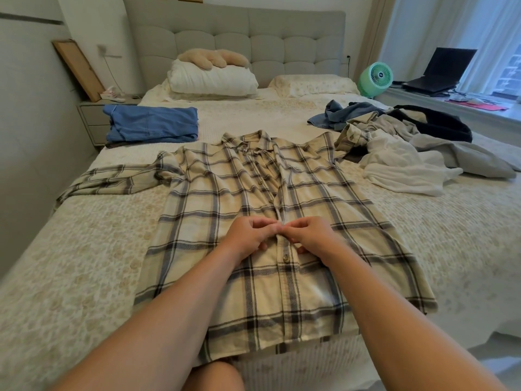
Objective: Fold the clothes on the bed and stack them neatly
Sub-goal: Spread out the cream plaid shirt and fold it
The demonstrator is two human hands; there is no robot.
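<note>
Bed (84, 277) w/ plaid shirt (282, 198) flat; both hands pinch placket.

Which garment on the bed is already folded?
The blue garment near the left nightstand: a flat rectangle on the stack. The plaid shirt lies spread open, and the pile of clothes at right is crumpled.

Both forearms extended forward, converging. Left hand (248, 235) and right hand (308, 234) side by side, fingers curled, fingertips meeting in a pinching grip.
</note>
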